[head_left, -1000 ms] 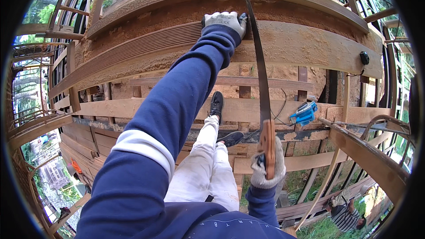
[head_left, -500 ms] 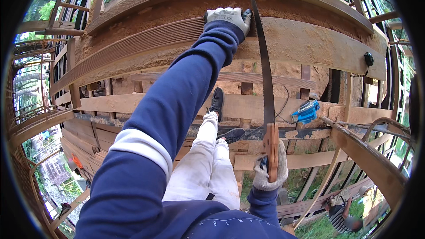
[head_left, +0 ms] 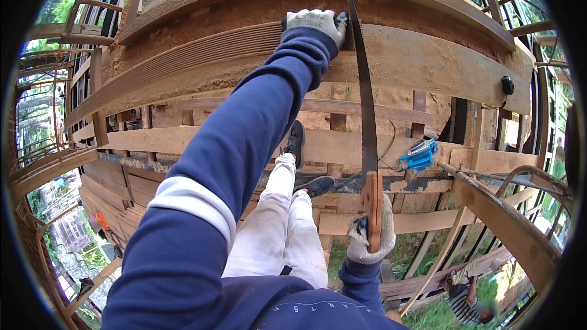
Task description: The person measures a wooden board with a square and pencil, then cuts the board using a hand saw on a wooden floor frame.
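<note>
My right hand [head_left: 374,238], in a pale work glove, is closed round the wooden handle of a handsaw [head_left: 369,116]. The long dark blade points away from me, its toothed edge crossing the boards. A ribbed wooden board [head_left: 202,61] lies on a wider plank [head_left: 422,55] dusted with sawdust. Just left of the blade, near the ribbed board's right end, my left hand [head_left: 315,21] grips that board in a grey-white glove. Its fingers curl over the far side and are partly hidden. The exact contact between teeth and wood is hard to see.
A blue power tool [head_left: 419,156] with a cord rests on a lower plank at right. A small black device [head_left: 507,85] sits on the wide plank's right end. Gaps open between the beams below. A curved timber [head_left: 507,214] and another person [head_left: 468,296] are at lower right.
The surroundings have shifted slightly left in view. Both hands keep their grips, and the saw shows hardly any movement across the boards.
</note>
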`<action>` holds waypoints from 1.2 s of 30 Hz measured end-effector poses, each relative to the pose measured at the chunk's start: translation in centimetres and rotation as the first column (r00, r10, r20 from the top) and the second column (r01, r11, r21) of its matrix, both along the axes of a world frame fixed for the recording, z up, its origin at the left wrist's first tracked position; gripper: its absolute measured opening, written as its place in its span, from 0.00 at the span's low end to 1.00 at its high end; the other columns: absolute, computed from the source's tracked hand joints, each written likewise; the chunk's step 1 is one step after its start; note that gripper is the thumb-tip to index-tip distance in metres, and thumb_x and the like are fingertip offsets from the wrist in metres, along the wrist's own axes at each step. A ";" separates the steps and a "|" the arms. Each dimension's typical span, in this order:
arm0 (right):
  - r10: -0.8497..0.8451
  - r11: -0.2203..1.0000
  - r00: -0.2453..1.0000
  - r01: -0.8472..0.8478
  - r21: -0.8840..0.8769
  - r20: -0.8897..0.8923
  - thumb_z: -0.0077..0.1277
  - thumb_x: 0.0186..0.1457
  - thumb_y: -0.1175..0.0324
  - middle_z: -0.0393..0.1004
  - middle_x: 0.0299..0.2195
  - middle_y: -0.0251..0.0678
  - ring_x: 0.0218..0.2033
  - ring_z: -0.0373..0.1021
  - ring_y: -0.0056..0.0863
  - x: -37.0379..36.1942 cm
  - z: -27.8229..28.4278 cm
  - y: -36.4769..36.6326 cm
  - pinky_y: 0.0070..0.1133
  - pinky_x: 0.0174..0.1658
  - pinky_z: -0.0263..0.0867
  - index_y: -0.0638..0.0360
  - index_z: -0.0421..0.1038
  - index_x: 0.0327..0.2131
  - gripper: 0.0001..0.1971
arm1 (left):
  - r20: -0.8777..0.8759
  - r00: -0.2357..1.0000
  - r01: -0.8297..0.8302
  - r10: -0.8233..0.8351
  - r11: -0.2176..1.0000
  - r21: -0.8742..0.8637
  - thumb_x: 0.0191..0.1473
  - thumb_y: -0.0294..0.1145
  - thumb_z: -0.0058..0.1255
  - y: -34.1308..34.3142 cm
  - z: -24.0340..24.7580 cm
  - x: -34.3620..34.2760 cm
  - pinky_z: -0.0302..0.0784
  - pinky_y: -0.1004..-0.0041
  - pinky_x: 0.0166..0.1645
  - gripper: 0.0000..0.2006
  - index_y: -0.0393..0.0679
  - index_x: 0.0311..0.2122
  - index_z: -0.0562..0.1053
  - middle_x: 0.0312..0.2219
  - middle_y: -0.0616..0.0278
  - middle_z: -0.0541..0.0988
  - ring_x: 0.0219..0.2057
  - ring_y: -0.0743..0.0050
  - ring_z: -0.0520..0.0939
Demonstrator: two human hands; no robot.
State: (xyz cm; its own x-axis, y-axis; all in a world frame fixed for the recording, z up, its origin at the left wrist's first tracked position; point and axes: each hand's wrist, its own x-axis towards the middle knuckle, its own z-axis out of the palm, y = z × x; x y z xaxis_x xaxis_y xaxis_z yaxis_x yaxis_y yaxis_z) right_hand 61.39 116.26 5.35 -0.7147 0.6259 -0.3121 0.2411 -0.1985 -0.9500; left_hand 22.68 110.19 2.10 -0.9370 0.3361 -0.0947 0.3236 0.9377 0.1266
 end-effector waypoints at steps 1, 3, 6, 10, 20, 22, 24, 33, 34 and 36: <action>0.117 0.982 0.993 -0.112 0.155 -0.022 0.54 0.51 0.67 0.75 0.50 0.51 0.41 0.77 0.29 -0.4 -0.6 0.4 0.19 0.40 0.73 0.72 0.62 0.59 0.33 | 0.009 1.000 -0.002 0.002 1.000 -0.003 0.64 0.55 0.33 -0.3 0.0 -0.2 0.70 0.56 0.54 0.25 0.51 0.46 0.79 0.39 0.57 0.83 0.45 0.56 0.82; 0.222 0.945 0.961 -0.170 0.280 -0.166 0.46 0.49 0.78 0.73 0.52 0.47 0.32 0.72 0.21 -6.2 -0.8 1.3 0.18 0.33 0.72 0.69 0.61 0.61 0.32 | -0.024 1.000 -0.011 0.011 1.000 0.009 0.63 0.56 0.33 -0.2 -0.2 -0.4 0.70 0.56 0.54 0.25 0.51 0.46 0.78 0.39 0.57 0.83 0.44 0.56 0.83; 0.188 0.940 0.964 -0.121 0.320 -0.188 0.44 0.47 0.77 0.73 0.52 0.47 0.31 0.71 0.20 -10.0 -1.6 1.9 0.18 0.32 0.71 0.70 0.62 0.61 0.33 | 0.022 1.000 -0.017 0.017 1.000 0.004 0.63 0.56 0.33 0.5 0.4 -0.2 0.70 0.56 0.54 0.25 0.51 0.46 0.78 0.39 0.56 0.83 0.44 0.56 0.83; 0.067 0.990 0.987 -0.085 -0.116 -0.148 0.43 0.60 0.73 0.70 0.56 0.48 0.38 0.74 0.28 -2.9 -1.6 0.6 0.20 0.38 0.74 0.67 0.61 0.61 0.25 | 0.028 0.999 -0.015 0.016 1.000 -0.021 0.63 0.56 0.34 -0.4 0.1 -0.3 0.71 0.56 0.53 0.24 0.51 0.45 0.79 0.39 0.55 0.83 0.44 0.56 0.83; 0.251 0.902 0.952 -0.165 0.398 -0.175 0.49 0.46 0.74 0.75 0.50 0.48 0.37 0.73 0.23 -10.1 -1.0 2.1 0.19 0.39 0.72 0.70 0.62 0.61 0.33 | 0.059 0.998 -0.024 0.025 0.999 -0.023 0.63 0.56 0.34 0.6 0.5 -0.4 0.70 0.55 0.54 0.25 0.51 0.45 0.79 0.40 0.55 0.83 0.45 0.56 0.82; 0.172 0.948 0.975 -0.124 0.293 -0.143 0.52 0.46 0.74 0.74 0.51 0.47 0.36 0.73 0.21 -6.8 -1.6 0.8 0.18 0.37 0.72 0.69 0.62 0.60 0.34 | 0.068 0.997 -0.031 0.033 0.999 -0.033 0.63 0.56 0.34 -0.1 0.3 -0.3 0.70 0.55 0.54 0.25 0.51 0.45 0.79 0.40 0.55 0.83 0.45 0.56 0.82; 0.155 0.969 0.981 -0.128 0.209 -0.118 0.56 0.52 0.69 0.74 0.52 0.46 0.36 0.74 0.24 -1.5 -0.3 0.0 0.18 0.37 0.73 0.66 0.62 0.61 0.32 | 0.052 0.998 -0.033 0.033 0.999 -0.010 0.63 0.56 0.34 -0.2 0.4 -0.5 0.70 0.55 0.54 0.25 0.51 0.45 0.79 0.39 0.56 0.83 0.45 0.57 0.82; 0.219 0.915 0.957 -0.135 0.379 -0.189 0.44 0.48 0.76 0.75 0.49 0.45 0.33 0.71 0.20 -9.5 -1.3 1.8 0.18 0.35 0.71 0.70 0.62 0.61 0.32 | 0.053 0.998 -0.017 0.018 1.000 -0.025 0.63 0.56 0.34 0.5 0.7 0.1 0.68 0.55 0.54 0.25 0.50 0.45 0.79 0.40 0.57 0.83 0.46 0.57 0.82; 0.215 0.920 0.959 -0.136 0.366 -0.184 0.43 0.46 0.75 0.75 0.49 0.45 0.33 0.71 0.19 -9.6 -1.0 1.7 0.18 0.35 0.70 0.71 0.62 0.61 0.33 | 0.083 0.996 -0.021 0.024 0.999 -0.036 0.63 0.56 0.33 0.5 0.9 0.0 0.68 0.55 0.54 0.25 0.50 0.45 0.78 0.40 0.56 0.83 0.46 0.57 0.82; 0.156 0.971 0.983 -0.134 0.200 -0.101 0.55 0.50 0.69 0.74 0.52 0.48 0.42 0.75 0.25 -4.1 -0.6 0.7 0.20 0.42 0.72 0.73 0.63 0.59 0.32 | 0.065 0.998 -0.023 0.024 1.000 -0.019 0.64 0.55 0.34 -0.3 0.6 -0.2 0.69 0.55 0.53 0.25 0.50 0.45 0.78 0.40 0.56 0.83 0.45 0.57 0.82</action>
State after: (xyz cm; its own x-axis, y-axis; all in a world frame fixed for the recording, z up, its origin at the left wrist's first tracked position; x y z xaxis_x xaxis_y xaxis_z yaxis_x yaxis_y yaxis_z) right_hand 57.27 117.00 4.78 -0.8263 0.5530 -0.1070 0.1406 0.0185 -0.9899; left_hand 22.53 109.85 2.66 -0.9361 0.3121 -0.1620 0.2933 0.9472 0.1299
